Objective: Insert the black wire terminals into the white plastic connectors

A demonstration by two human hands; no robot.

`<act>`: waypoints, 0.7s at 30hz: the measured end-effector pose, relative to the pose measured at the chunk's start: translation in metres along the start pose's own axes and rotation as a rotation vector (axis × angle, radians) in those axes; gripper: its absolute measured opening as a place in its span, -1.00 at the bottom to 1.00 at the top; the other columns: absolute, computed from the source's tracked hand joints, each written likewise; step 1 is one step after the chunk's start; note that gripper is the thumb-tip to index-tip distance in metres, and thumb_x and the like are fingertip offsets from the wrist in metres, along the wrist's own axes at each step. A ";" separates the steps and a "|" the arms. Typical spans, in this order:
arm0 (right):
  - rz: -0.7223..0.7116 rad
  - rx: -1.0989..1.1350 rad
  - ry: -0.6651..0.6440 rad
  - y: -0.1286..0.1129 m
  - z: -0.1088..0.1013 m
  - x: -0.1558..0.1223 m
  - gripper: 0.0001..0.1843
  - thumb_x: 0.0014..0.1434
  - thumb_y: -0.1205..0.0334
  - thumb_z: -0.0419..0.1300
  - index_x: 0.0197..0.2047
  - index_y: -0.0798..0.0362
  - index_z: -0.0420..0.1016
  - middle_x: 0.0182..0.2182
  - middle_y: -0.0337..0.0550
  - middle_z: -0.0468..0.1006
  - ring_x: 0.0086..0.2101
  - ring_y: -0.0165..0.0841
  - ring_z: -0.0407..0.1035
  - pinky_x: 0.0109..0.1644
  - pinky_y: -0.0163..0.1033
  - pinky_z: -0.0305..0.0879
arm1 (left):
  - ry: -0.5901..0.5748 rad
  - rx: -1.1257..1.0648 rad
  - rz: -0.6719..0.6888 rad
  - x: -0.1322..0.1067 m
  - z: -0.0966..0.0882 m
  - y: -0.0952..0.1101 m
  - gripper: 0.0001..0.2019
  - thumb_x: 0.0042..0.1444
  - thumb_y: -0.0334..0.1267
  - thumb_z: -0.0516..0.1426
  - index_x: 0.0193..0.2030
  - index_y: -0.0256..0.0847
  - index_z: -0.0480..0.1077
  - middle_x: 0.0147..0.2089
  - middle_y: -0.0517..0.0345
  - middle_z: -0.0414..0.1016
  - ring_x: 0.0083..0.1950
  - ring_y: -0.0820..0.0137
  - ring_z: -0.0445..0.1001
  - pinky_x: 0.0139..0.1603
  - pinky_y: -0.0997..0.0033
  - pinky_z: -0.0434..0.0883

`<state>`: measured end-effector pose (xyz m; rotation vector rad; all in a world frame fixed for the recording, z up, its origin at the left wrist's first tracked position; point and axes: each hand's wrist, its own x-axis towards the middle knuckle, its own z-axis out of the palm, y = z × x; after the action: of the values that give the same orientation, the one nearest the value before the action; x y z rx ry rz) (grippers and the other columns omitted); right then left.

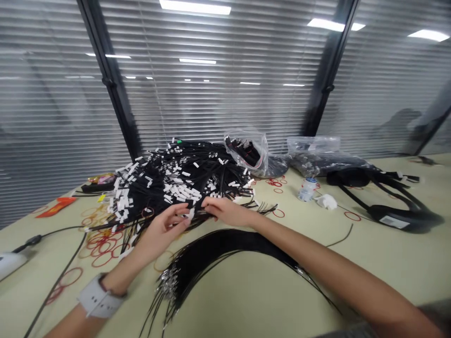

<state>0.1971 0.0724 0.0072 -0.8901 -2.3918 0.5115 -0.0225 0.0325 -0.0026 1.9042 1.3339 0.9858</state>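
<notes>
A big heap of thin black cables with white tags (176, 180) lies on the beige table (246, 300). My left hand (162, 231) pinches a white-tagged cable end at the heap's near edge. My right hand (228, 211) rests its fingers on the same spot, touching the cables; whether it grips one I cannot tell. Between my forearms, a sorted bundle of black cables (218, 253) curves across the table, metal ends toward me. A white band sits on my left wrist (96, 296).
Red rubber bands (102, 246) lie scattered at the left and behind the heap. Plastic bags of cables (252, 152) stand at the back by the blinds. A small bottle (307, 188), a black strapped device (394, 213) and an orange item (56, 206) also lie around.
</notes>
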 end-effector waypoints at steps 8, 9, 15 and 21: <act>-0.027 -0.236 0.014 -0.034 0.036 -0.008 -0.84 0.21 0.37 0.04 -0.22 0.17 0.44 -0.20 0.02 0.39 -0.13 -0.28 0.25 -0.01 -0.17 0.14 | -0.028 -0.364 -0.242 0.003 0.009 -0.010 -0.57 -0.13 -0.01 0.27 -0.19 -0.27 0.39 -0.36 0.15 0.49 -0.38 0.47 0.43 -0.28 0.43 0.40; -0.089 -0.230 -0.062 -0.038 0.040 -0.013 -0.88 0.19 0.32 0.10 -0.26 0.13 0.46 -0.26 -0.07 0.42 -0.19 -0.34 0.27 -0.06 -0.24 0.17 | -0.020 -0.390 -0.271 0.004 0.007 -0.014 -0.58 -0.11 -0.03 0.27 -0.17 -0.27 0.38 -0.33 0.14 0.50 -0.38 0.48 0.43 -0.27 0.45 0.39; -0.139 -0.195 -0.153 -0.035 0.045 -0.030 -0.87 0.16 0.38 0.12 -0.33 0.12 0.51 -0.35 -0.11 0.44 -0.31 -0.36 0.29 -0.21 -0.29 0.19 | 0.006 -0.478 -0.375 0.004 0.003 -0.023 -0.76 0.01 -0.23 0.21 -0.19 -0.28 0.37 -0.30 0.12 0.51 -0.33 0.51 0.46 -0.18 0.46 0.40; 0.043 -0.031 0.002 -0.014 0.032 -0.025 -0.85 0.16 0.39 0.12 -0.27 0.10 0.52 -0.39 -0.20 0.54 -0.38 -0.43 0.38 -0.28 -0.35 0.26 | -0.016 -0.464 -0.390 0.002 0.005 -0.025 -0.84 0.02 -0.31 0.19 -0.23 -0.26 0.38 -0.35 0.16 0.49 -0.32 0.49 0.47 -0.09 0.38 0.41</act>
<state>0.1873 0.0401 -0.0189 -0.9572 -2.3890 0.4912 -0.0300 0.0423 -0.0253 1.2492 1.2681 0.9698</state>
